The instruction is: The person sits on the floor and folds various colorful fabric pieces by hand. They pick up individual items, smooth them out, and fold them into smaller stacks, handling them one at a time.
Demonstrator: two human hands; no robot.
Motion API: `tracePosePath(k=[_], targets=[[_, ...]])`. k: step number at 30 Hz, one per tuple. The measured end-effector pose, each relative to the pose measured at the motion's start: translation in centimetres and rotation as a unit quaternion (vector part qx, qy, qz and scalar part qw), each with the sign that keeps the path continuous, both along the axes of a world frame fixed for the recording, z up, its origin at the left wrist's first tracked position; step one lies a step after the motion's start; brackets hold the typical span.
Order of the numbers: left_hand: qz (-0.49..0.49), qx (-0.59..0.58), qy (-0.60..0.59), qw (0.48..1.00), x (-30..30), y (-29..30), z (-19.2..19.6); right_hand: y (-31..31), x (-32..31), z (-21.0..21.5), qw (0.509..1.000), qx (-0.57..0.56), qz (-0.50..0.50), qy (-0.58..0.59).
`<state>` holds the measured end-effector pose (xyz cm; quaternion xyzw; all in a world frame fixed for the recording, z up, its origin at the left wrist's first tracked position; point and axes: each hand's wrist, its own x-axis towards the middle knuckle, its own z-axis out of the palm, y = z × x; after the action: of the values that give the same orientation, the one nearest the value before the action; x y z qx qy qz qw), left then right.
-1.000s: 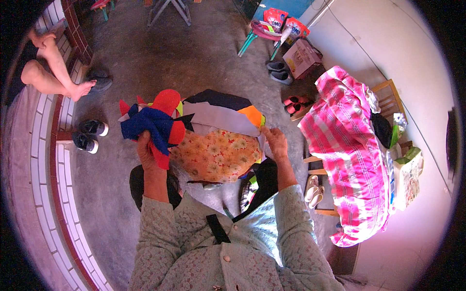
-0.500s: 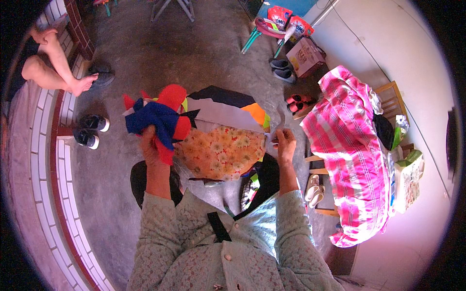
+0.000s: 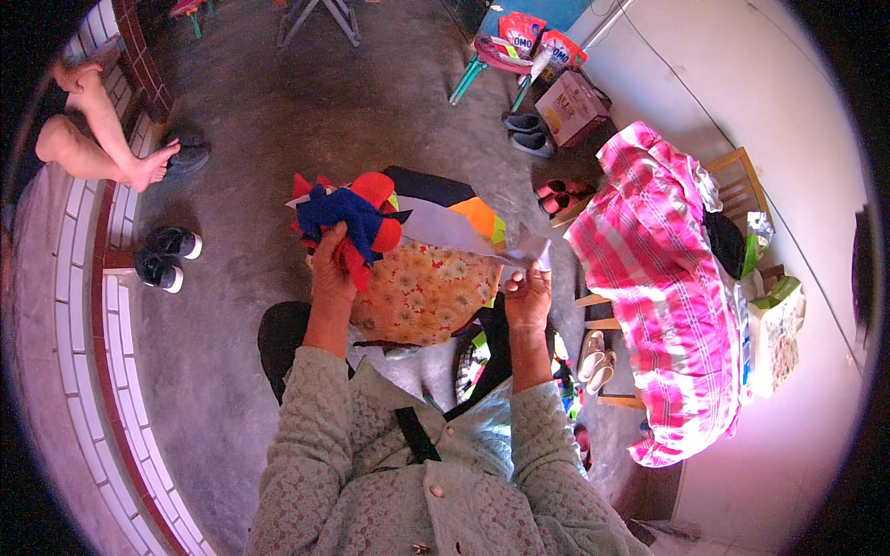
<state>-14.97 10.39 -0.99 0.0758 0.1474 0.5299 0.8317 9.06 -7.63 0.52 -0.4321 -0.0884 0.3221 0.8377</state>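
My left hand (image 3: 331,264) is closed around a bunch of blue and red fabric pieces (image 3: 336,211). That bunch hangs over the left edge of a pile in front of my lap. Between the fingertips of my right hand (image 3: 528,298) is the end of a pale lavender fabric strip (image 3: 443,222), which stretches leftward across the pile. Beneath it lies an orange floral cloth (image 3: 428,289). Along the far side show a black fabric piece (image 3: 428,184) and an orange piece (image 3: 476,217) with a yellow-green edge. What supports the pile is hidden.
To the right, a pink plaid cloth (image 3: 654,296) covers wooden furniture. Pale shoes (image 3: 596,361) and red shoes (image 3: 558,196) lie near it. Dark shoes (image 3: 167,258) stand at left, by a seated person's bare legs (image 3: 102,148). A stool (image 3: 501,57) bears red packets at the back.
My left hand has moved right and slightly up with the fabric bunch. My right hand has shifted slightly left and down, and the strip's end now stands up, folded, above its fingers.
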Motion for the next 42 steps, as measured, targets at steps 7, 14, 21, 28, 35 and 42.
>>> tracePosePath(k=[7,14,21,28,35,42], targets=[[0.003,0.013,0.022,1.0,-0.2,0.2,-0.1,1.0,1.3,1.3,0.996,-0.058,-0.044,-0.057],[-0.006,0.01,-0.009,1.0,0.0,0.1,0.0,0.5,3.3,-1.1,0.974,-0.015,0.047,-0.22],[0.002,0.029,0.012,0.999,0.1,0.0,0.5,0.4,1.8,0.0,0.976,0.191,0.084,0.063],[-0.004,0.034,0.005,0.999,0.1,0.0,0.5,0.9,2.8,-1.4,0.985,0.136,0.03,0.105],[-0.003,0.01,0.015,1.0,-0.3,0.3,-0.6,2.4,2.5,-0.8,0.974,0.152,0.039,0.162],[-0.014,-0.002,0.003,1.0,0.0,0.0,-0.1,2.5,4.4,-2.8,0.99,0.051,0.072,0.108]])
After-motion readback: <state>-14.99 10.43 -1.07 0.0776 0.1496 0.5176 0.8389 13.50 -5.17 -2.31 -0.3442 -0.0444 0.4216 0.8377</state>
